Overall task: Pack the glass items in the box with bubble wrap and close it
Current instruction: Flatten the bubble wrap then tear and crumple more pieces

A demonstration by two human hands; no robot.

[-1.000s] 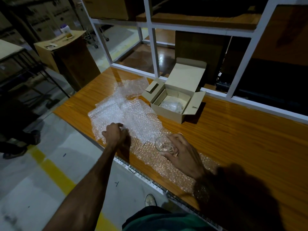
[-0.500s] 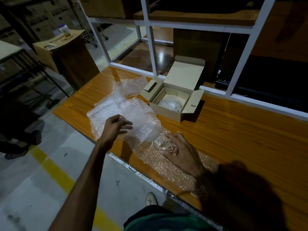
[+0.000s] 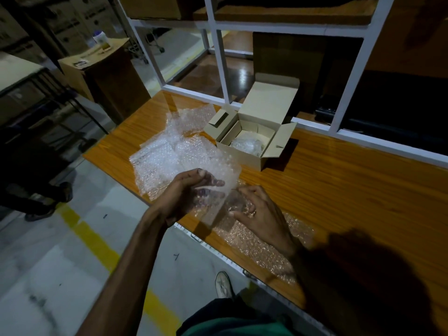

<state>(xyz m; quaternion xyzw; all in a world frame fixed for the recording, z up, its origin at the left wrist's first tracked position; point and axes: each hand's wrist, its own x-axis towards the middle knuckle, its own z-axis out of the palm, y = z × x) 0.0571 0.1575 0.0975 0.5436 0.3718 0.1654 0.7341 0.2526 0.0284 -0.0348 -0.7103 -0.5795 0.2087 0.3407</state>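
My left hand [image 3: 186, 190] holds up a sheet of bubble wrap [image 3: 218, 175] by its near edge, lifted over the table's front. My right hand [image 3: 259, 212] grips a small clear glass [image 3: 236, 206] that lies on another strip of bubble wrap [image 3: 266, 243]; the lifted sheet partly covers the glass. Behind them an open cardboard box [image 3: 259, 134] stands with its lid up, and a bubble-wrapped bundle [image 3: 247, 145] sits inside it.
More bubble wrap sheets [image 3: 169, 146] lie spread on the orange wooden table [image 3: 351, 190] left of the box. A white shelf frame [image 3: 218, 57] rises behind the table. A brown carton [image 3: 101, 76] stands on the floor at left.
My left hand picked a bubble wrap sheet off the pile and brought it rightward and up over the glass. My right hand stayed on the glass.
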